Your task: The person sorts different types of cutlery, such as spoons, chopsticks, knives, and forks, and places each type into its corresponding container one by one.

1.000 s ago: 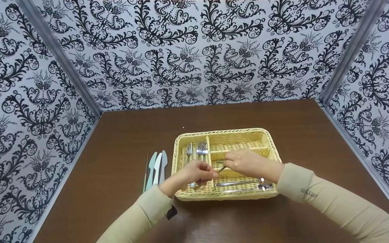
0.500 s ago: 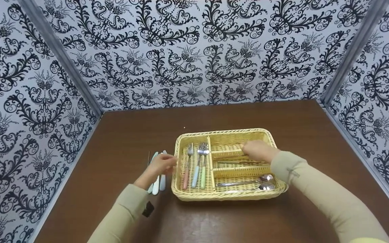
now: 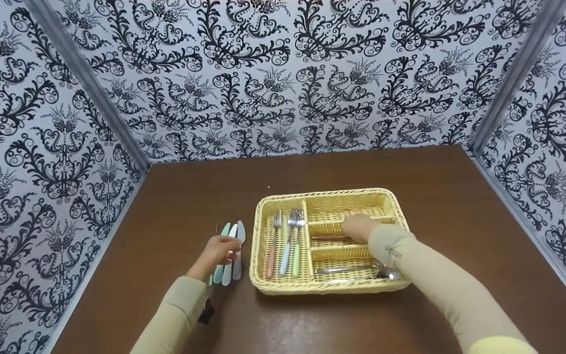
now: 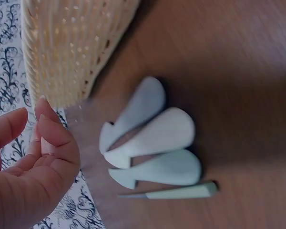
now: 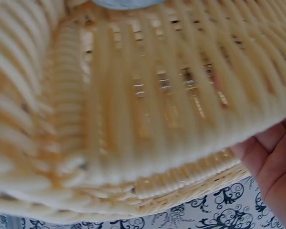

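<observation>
My left hand (image 3: 222, 250) hovers over a row of table knives, its fingers loosely bent. In the left wrist view a gap shows between thumb and forefinger, with nothing held. Below lie a grey-blue knife (image 4: 139, 107), a white knife (image 4: 157, 136), a mint knife (image 4: 169, 168) and a slim green-handled piece (image 4: 183, 192) with a thin metal shaft. My right hand (image 3: 359, 227) reaches into the middle right compartment of a wicker cutlery basket (image 3: 258, 246). A thin reddish-brown stick-like piece (image 3: 329, 238) lies there beside it. The divider hides those fingers in the right wrist view; I cannot tell whether they hold it.
Forks with pink, blue and green handles (image 3: 296, 260) lie in the basket's left compartment. Metal spoons (image 3: 386, 273) lie in the front right one, partly under my right sleeve. The brown table (image 3: 189, 191) meets patterned walls (image 3: 273, 98) at the back and sides.
My hands were together over the basket around a thin dark stick, then parted. The left moved left to above the knives; the right moved right, then down into the middle compartment.
</observation>
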`<state>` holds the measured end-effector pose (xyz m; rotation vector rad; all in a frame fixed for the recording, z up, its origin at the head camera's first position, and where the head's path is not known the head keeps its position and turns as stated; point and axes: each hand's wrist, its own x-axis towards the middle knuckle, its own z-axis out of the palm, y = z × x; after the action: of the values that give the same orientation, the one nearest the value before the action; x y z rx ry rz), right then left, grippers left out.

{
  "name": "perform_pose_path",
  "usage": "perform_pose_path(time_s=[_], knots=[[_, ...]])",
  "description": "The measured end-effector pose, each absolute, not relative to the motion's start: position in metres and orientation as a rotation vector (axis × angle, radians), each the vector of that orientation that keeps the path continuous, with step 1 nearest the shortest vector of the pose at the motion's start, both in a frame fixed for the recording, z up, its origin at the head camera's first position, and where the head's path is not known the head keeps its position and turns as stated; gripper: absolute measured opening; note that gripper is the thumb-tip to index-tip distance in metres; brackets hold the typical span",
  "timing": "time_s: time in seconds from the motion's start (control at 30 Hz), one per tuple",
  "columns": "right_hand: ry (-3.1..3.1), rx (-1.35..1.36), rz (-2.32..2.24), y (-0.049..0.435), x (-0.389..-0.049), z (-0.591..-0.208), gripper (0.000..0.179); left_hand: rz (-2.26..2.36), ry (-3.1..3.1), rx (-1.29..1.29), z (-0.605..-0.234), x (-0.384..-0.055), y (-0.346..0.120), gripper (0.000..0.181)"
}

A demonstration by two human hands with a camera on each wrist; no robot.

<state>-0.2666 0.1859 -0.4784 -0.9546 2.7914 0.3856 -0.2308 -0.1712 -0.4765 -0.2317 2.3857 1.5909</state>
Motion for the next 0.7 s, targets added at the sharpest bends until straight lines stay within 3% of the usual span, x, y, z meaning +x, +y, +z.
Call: perform_pose_path(time_s=[0.53,0.7], knots=[[2.847,-0.943,0.607,0.185,-0.266,-0.497,0.018,1.674,2.342,-0.315,-0.496,-0.227,-0.201,0.027],[2.839,-0.956,0.526,0.185,-0.262,-0.487,0.015,1.676,2.356,-0.343,-0.497,-0.226,-0.205,0.019]])
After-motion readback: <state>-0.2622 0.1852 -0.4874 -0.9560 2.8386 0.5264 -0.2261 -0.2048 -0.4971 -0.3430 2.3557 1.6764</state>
